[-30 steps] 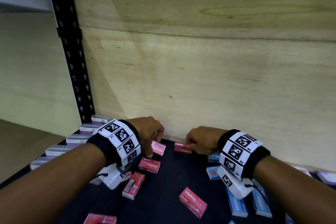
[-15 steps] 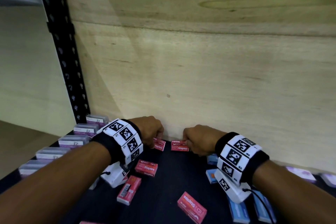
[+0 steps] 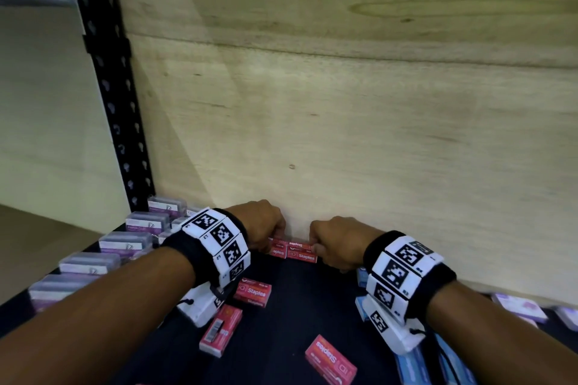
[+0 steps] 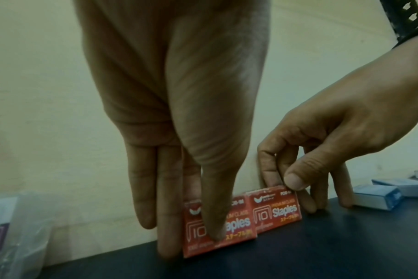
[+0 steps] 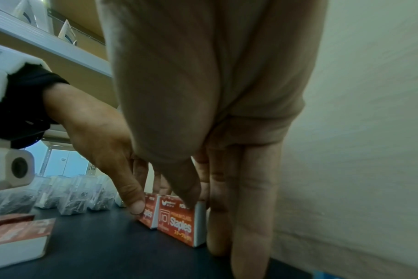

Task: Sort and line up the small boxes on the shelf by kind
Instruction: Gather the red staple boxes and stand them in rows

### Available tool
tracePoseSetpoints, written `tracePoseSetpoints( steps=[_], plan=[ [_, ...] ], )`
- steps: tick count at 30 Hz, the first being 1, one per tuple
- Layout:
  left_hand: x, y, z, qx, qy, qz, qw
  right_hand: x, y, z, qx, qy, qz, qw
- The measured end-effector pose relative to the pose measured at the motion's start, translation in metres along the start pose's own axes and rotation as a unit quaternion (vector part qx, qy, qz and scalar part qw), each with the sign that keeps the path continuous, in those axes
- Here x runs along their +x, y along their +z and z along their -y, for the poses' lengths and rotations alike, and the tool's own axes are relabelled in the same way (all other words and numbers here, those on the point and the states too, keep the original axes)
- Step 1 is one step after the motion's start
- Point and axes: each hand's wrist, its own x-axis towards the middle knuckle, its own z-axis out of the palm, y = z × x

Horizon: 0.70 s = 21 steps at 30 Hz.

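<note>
Two red staples boxes stand on edge side by side at the foot of the wooden back panel. My left hand pinches the left red box, thumb on its printed front and fingers beside and behind it. My right hand pinches the right red box at its top corner between thumb and forefinger, its other fingers touching the shelf. In the right wrist view the right red box touches the left red box. The two show in the head view as a left red box and a right red box.
Three more red staples boxes lie loose on the black shelf behind my hands. Blue boxes lie at the right, under my right wrist. A row of clear purple-labelled boxes runs along the left by the black post.
Both hands moved back to the wooden panel with their red boxes. The two boxes, apart before, now stand together against it.
</note>
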Motion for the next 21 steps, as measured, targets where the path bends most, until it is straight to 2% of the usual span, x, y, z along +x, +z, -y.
tracePoseSetpoints(
  steps=[7,14,21],
  plan=[
    [0.003,0.0,0.002,0.013,0.011,0.004,1.0,0.001,0.0,0.003,-0.017,0.006,0.002,1.0],
    [-0.001,0.001,0.008,0.015,-0.006,-0.004,1.0,0.002,0.002,0.001,-0.006,0.007,0.002,1.0],
    [-0.028,-0.013,0.012,0.04,-0.018,-0.04,0.998,-0.007,0.003,-0.005,0.031,0.016,0.016,0.999]
  ],
)
